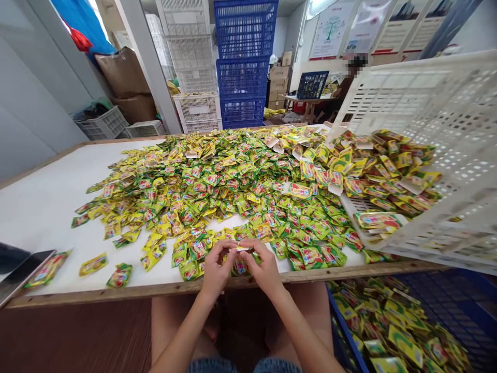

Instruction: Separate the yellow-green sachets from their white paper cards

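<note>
Near the front edge of the table, my left hand (217, 265) and my right hand (264, 265) meet over the packets. Both pinch a small paper carton (243, 249) between thumbs and fingers. Its white inner side and a bit of yellow show; the fingers cover the rest. Just beyond and around the hands lie green and yellow candy packets (198, 249), part of a wide heap (217, 176) over the table. A flat printed carton (298, 190) rests on the heap.
A tipped white crate (423, 228) at the right spills small cartons (382, 178) onto the table (46, 176). Below it stands a blue crate (458, 295) of cartons. A phone (29, 272) lies at the left edge. Stacked blue crates (244, 77) and a seated person (341, 93) are behind.
</note>
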Action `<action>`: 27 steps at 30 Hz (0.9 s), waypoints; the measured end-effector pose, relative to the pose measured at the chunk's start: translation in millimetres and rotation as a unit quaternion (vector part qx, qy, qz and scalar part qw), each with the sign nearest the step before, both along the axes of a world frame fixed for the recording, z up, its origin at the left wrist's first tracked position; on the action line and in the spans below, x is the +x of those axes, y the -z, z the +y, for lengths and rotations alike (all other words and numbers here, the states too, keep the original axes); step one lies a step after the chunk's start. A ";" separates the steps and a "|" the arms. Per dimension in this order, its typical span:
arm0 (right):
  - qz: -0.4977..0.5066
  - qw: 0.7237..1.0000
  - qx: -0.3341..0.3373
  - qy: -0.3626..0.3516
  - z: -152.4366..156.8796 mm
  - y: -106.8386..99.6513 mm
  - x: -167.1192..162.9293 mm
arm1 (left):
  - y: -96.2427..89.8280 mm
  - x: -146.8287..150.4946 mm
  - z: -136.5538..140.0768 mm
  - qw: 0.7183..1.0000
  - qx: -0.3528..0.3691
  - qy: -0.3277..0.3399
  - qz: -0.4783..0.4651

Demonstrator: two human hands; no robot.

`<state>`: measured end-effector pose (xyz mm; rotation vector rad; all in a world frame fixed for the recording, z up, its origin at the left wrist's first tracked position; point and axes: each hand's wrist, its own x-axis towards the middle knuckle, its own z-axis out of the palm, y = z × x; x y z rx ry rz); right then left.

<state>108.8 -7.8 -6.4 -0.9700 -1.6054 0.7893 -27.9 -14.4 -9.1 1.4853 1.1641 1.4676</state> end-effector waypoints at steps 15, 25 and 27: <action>-0.026 0.999 -0.025 0.027 4.0 -3.7 -1.3 | 1.2 -1.6 0.3 0.999 -0.040 -0.018 0.013; -0.036 0.994 0.045 0.097 -19.4 -30.2 38.2 | 12.1 -10.4 -9.2 0.999 -0.032 0.017 -0.019; -0.116 0.977 0.045 0.174 -34.8 -50.6 90.2 | 13.5 -12.0 -7.7 0.998 -0.052 0.014 -0.031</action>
